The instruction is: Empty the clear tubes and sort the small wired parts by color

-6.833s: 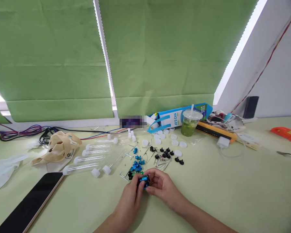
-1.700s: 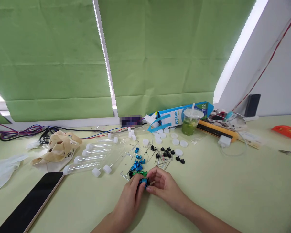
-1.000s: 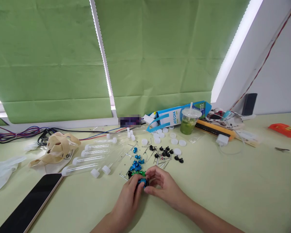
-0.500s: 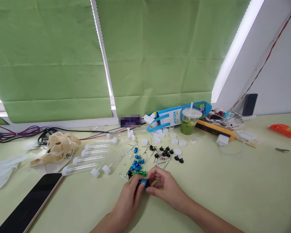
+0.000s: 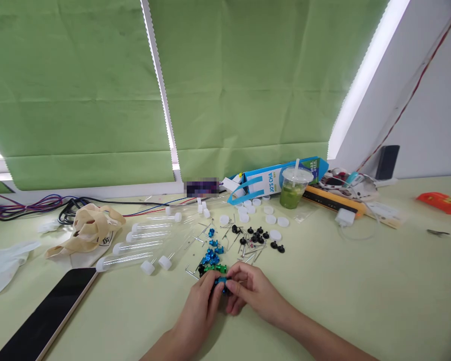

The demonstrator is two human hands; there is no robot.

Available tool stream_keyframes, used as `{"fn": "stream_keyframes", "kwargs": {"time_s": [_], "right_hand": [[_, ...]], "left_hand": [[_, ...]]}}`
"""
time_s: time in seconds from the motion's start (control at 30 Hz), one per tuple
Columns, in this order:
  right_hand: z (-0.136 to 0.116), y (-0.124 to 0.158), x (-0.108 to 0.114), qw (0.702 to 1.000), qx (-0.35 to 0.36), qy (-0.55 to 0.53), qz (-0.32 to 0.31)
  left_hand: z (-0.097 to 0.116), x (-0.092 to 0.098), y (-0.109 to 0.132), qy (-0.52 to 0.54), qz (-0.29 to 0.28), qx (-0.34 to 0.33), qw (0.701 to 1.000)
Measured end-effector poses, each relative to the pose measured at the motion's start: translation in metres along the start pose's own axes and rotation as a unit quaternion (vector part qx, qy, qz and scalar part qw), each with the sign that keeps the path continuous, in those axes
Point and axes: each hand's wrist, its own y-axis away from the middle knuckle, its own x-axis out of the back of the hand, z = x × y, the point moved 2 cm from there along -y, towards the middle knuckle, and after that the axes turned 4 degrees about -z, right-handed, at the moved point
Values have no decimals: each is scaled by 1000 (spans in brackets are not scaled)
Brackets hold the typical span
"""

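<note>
Near the table's front edge, my left hand (image 5: 200, 306) pinches a small blue and black part (image 5: 221, 284) between thumb and fingers. My right hand (image 5: 250, 291) closes on the same part from the right, its thumb and fingertips pressed to it and partly hiding it. Just beyond the hands lie a green part (image 5: 220, 268) and a pile of blue parts (image 5: 210, 257). Several black knobs (image 5: 257, 235) and thin metal pins (image 5: 231, 240) are scattered farther back.
Clear tubes with white caps (image 5: 139, 245) and a dark phone (image 5: 48, 316) lie at left, near a beige cloth (image 5: 92, 228). Behind stand a cup of green drink (image 5: 293, 193) and a blue-white bag (image 5: 263, 183). An orange object (image 5: 441, 202) is far right.
My right hand's thumb and fingers have closed in on the blue and black part, with the lower fingers now curled beneath it. My left hand has hardly moved.
</note>
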Motion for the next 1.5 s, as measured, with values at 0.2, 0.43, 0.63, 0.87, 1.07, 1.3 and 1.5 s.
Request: {"fn": "stream_keyframes", "kwargs": {"time_s": [0.2, 0.43, 0.63, 0.87, 1.07, 1.3, 1.5], "right_hand": [[-1, 1, 1, 998, 54, 16, 36], [-5, 1, 1, 996, 58, 48, 44], [1, 0, 1, 1000, -4, 7, 4], [0, -2, 0, 1000, 10, -9, 4], [0, -1, 0, 999, 36, 19, 20], [1, -2, -1, 1000, 20, 13, 8], [-3, -2, 0, 999, 33, 22, 34]], "left_hand": [[1, 0, 1, 4, -2, 9, 1000], [1, 0, 1, -9, -7, 4, 1000], [1, 0, 2, -4, 0, 4, 1000], [0, 0, 1, -3, 0, 5, 1000], [-1, 1, 1, -6, 6, 9, 1000], [-3, -1, 0, 5, 8, 12, 1000], [-2, 0, 0, -1, 8, 11, 1000]]}}
